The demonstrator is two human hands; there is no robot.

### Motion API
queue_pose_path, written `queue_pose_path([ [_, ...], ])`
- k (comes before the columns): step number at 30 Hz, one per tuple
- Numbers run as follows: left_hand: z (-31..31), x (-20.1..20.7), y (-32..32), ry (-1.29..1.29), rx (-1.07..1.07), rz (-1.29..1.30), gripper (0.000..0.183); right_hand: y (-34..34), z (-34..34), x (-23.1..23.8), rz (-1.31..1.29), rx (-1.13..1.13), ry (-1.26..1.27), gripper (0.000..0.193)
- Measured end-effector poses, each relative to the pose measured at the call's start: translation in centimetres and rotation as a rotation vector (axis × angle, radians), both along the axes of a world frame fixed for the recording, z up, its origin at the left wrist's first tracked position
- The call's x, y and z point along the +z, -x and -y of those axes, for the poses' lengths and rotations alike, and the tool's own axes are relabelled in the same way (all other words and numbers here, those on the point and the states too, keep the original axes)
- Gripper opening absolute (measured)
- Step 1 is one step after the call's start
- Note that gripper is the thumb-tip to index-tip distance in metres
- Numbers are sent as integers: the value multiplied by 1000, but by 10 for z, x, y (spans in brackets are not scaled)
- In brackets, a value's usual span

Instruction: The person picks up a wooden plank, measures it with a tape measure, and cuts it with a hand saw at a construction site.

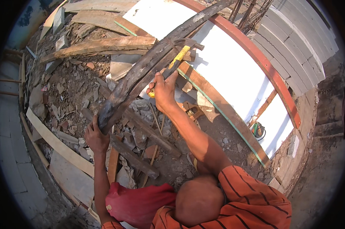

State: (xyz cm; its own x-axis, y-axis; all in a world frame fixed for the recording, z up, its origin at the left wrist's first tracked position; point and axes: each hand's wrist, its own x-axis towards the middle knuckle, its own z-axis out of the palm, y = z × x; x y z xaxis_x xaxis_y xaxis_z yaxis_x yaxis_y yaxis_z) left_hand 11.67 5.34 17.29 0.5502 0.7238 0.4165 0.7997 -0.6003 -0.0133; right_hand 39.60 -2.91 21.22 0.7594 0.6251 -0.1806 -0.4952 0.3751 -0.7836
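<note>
A long, dark, weathered wooden pole point(138, 70) slants across the middle, rising from near left to far right. My left hand point(97, 134) is closed on its near end. My right hand point(165, 89) grips a claw hammer point(177, 60) by its yellow and black handle. The hammer's metal head lies against the pole, where what looks like wire circles the wood. I cannot make out whether the claw has hold of that wire.
White boards point(233, 72) lie beyond, edged by a red beam point(256, 57) and a green-edged plank point(226, 110). A green and black tape measure point(258, 131) rests there. Grey blocks point(290, 42) are stacked right. Rubble point(71, 91) and loose planks point(96, 47) cover the left; a wooden-handled tool point(193, 110) lies nearby.
</note>
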Motion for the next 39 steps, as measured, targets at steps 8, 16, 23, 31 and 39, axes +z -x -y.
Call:
queue_pose_path([
  [8, 5, -4, 5, 16, 36, -22, 81, -57, 75, 17, -35, 356, 132, 27],
  [16, 2, -5, 6, -30, -2, -26, 82, -117, 117, 48, 406, 539, 512, 51],
  [23, 0, -3, 5, -20, -8, -4, 82, -104, 120, 39, 1352, 117, 1327, 61],
  [31, -2, -10, 4, -18, -41, 13, 85, -292, 138, 85, 1639, 412, 1393, 22],
  [39, 3, -6, -2, 12, 5, 20, 86, -284, 139, 49, 1174, 591, 1150, 23],
])
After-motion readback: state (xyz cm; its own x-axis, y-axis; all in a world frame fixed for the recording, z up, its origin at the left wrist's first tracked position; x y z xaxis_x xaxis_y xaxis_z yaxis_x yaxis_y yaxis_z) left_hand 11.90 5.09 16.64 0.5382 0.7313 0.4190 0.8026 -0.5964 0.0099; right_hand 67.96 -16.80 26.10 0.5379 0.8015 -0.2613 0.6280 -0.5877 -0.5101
